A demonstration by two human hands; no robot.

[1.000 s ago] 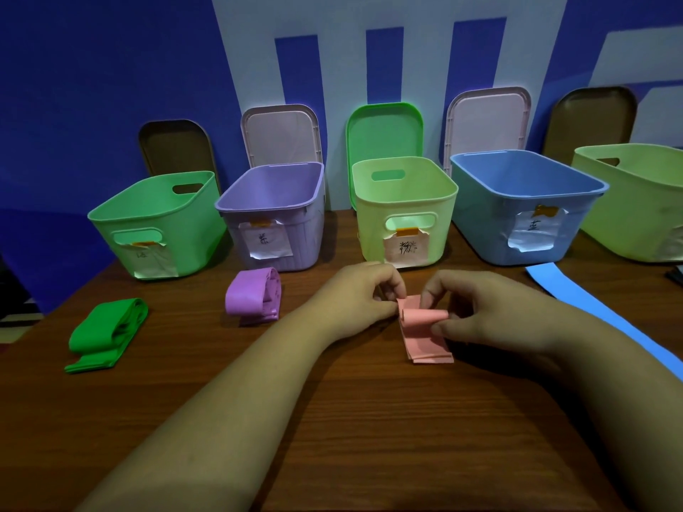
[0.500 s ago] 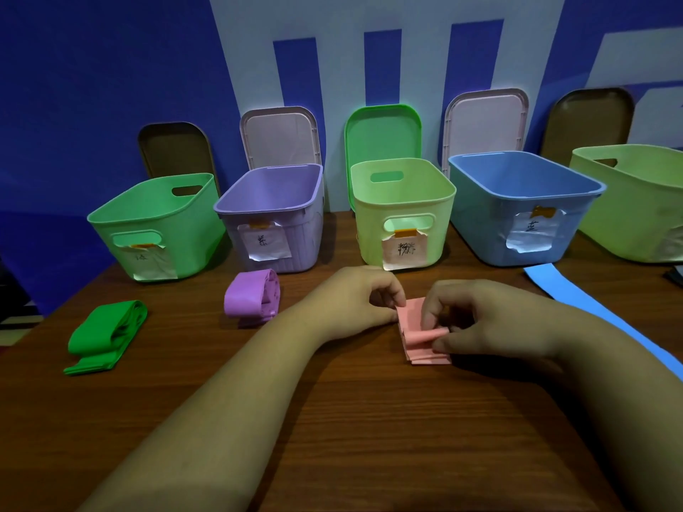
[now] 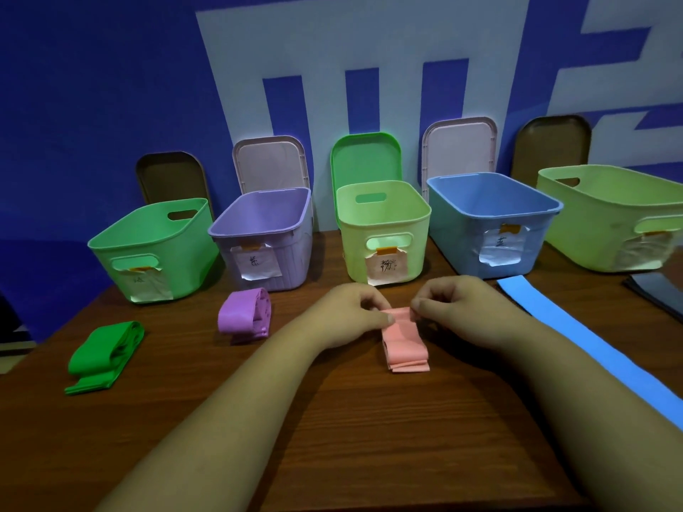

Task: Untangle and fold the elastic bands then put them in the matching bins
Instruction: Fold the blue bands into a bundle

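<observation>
The far fold of the pink band (image 3: 404, 339) is pinched by the curled fingers of the left hand (image 3: 356, 314) and right hand (image 3: 456, 308), probably to keep the layers stacked; it lies on the table (image 3: 351, 437) before the light-green bin (image 3: 384, 230).

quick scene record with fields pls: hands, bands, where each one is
left hand: pinches far end of pink band
right hand: pinches the same end
pink band: folded, on table before light green bin
purple band: folded, before purple bin
green band: folded, far left on table
blue band: unfolded strip, at right
</observation>
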